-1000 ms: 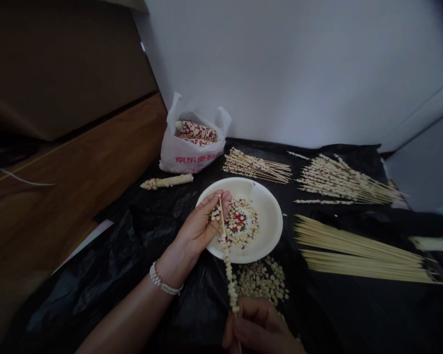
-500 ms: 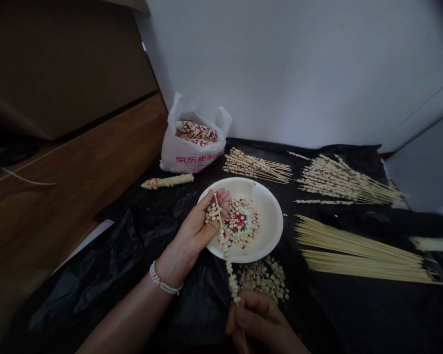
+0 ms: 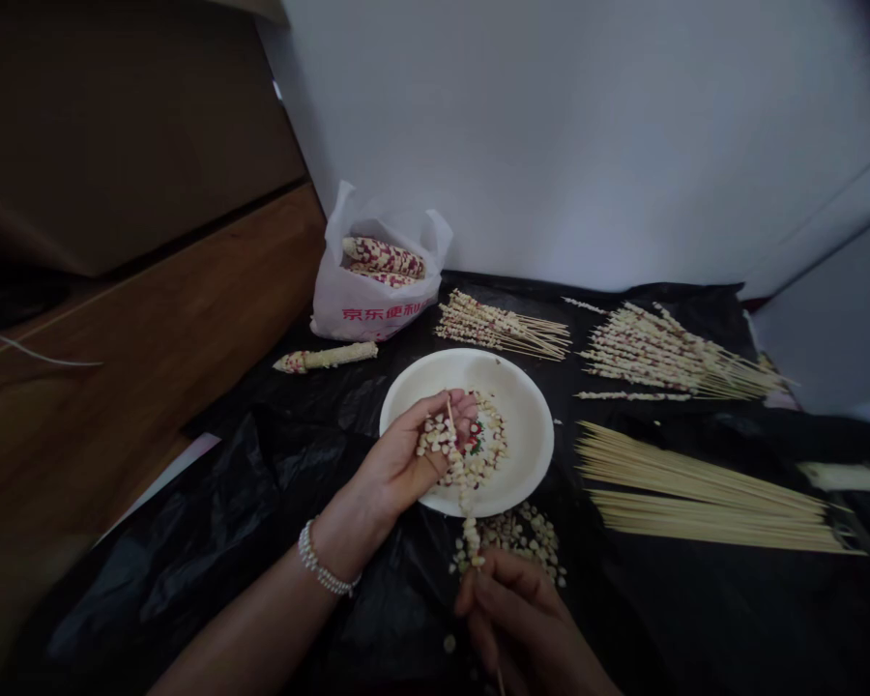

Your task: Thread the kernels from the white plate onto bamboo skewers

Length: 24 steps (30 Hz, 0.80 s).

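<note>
"Skewer [image 3: 470, 530] at the front: what has hold of it?"

"Right hand [image 3: 529, 614], thumb and fingers pinched on its lower end, a bare tail of stick jutting out beneath. Threaded kernels run up the shaft."

"And beyond those fingers?"

"Loose heap [image 3: 529, 541] on black sheet [image 3: 210, 541], just short of the bowl [image 3: 533, 416]. Left hand [image 3: 395, 469], beaded bracelet [image 3: 319, 565] at the wrist, reaches over the bowl's near left side, palm up."

"Closed or not?"

"Half-cupped, fingers loosely spread, cradling kernels [image 3: 435, 437]. The skewer's bare tip crosses in front of that palm; whether they touch, one cannot tell."

"Inside the bowl?"

"More kernels, scattered over a red and green print. To the right, bare sticks [image 3: 696, 493] lie in two fanned bundles."

"Farther back?"

"Left, one cob [image 3: 333, 358], mostly stripped. Behind the bowl, a small stack [image 3: 478, 321] of loaded skewers; right of it, a larger pile [image 3: 645, 353]."

"And last?"

"White bag [image 3: 333, 300] of speckled cobs [image 3: 384, 257], upright near a pale wall [image 3: 551, 145]."
</note>
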Each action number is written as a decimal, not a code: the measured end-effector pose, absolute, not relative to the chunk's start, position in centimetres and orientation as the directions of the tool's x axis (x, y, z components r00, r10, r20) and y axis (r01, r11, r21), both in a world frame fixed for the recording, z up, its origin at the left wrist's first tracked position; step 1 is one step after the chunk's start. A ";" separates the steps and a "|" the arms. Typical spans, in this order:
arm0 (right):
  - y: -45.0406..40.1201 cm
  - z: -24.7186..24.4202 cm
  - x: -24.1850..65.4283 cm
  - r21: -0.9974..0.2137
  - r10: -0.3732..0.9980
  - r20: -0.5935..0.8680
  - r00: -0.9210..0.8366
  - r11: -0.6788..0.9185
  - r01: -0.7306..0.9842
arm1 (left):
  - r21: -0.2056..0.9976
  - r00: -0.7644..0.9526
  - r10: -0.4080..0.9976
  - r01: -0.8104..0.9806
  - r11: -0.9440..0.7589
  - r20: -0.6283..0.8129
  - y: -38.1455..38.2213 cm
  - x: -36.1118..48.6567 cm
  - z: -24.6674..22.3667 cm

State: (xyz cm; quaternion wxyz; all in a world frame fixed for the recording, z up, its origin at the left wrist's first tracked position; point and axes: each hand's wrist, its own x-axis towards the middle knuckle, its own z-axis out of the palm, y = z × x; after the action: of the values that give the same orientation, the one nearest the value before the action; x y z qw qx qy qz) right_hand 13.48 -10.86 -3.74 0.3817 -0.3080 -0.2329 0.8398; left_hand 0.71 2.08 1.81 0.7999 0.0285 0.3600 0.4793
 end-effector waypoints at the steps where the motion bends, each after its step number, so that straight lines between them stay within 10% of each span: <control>1: -10.8 -3.7 13.6 -0.631 0.790 -0.336 -0.513 -0.593 -0.500 | 0.399 0.297 0.779 -0.726 0.560 -0.552 1.9 0.8 1.8; 24: -10.5 -3.6 13.7 -0.600 0.805 -0.306 -0.508 -0.577 -0.554 | 0.511 0.257 0.829 -0.685 0.519 -0.497 1.4 0.1 2.5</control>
State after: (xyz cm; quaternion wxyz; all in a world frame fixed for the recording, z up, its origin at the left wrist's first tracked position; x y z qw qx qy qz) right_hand 13.72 -10.54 -3.56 0.4044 -0.2871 -0.2186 0.8404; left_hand 0.10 1.40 2.50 0.7868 0.0960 0.3745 0.4811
